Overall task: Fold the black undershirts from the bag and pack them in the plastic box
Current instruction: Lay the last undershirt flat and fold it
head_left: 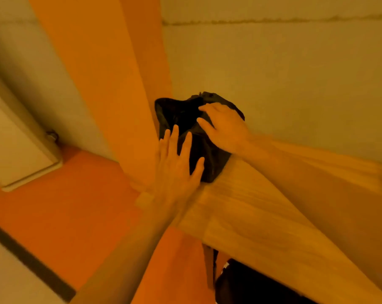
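Note:
A black bag [181,115] stands on the far left corner of a wooden table [262,216], against the wall, its mouth gaping upward. My left hand [174,163] lies with straight, spread fingers against the bag's near left side. My right hand [225,128] rests on the bag's upper right, fingers extended toward the opening. The bag's contents are too dark to make out. No plastic box is in view.
The table's left edge drops to an orange floor [76,205]. An orange curtain or panel [119,84] hangs just left of the bag. A white appliance or cabinet [14,150] stands at far left. A dark object [251,286] sits under the table's near edge.

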Action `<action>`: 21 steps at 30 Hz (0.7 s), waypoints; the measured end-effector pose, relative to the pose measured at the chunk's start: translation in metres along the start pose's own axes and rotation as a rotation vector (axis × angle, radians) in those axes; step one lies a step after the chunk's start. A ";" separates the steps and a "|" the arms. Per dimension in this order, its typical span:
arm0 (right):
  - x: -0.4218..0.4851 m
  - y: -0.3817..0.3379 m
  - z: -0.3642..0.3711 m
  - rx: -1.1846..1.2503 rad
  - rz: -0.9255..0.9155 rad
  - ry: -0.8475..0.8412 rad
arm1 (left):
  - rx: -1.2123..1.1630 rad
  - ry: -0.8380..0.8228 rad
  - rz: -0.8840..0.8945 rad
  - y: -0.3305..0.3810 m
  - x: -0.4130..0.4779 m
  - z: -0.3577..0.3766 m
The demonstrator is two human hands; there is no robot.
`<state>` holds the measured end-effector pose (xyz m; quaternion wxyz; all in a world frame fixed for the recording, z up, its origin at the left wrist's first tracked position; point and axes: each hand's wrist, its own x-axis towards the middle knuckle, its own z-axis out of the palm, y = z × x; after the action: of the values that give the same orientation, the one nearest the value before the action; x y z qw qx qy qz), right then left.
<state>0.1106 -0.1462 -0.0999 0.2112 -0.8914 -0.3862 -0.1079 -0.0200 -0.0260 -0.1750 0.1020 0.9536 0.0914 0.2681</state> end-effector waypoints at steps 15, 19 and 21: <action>0.118 0.012 0.095 -0.509 0.069 -0.814 | -0.014 -0.034 0.004 -0.018 -0.013 0.056; 0.115 0.018 0.104 -0.451 0.113 -0.911 | 0.024 -0.062 0.017 -0.017 -0.012 0.061; 0.115 0.018 0.104 -0.442 0.112 -0.906 | 0.017 -0.065 0.015 -0.018 -0.011 0.061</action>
<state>0.2052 -0.0352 -0.1568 -0.1660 -0.8914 -0.3586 0.2218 0.0010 -0.0203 -0.2359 0.0949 0.9633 0.0832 0.2368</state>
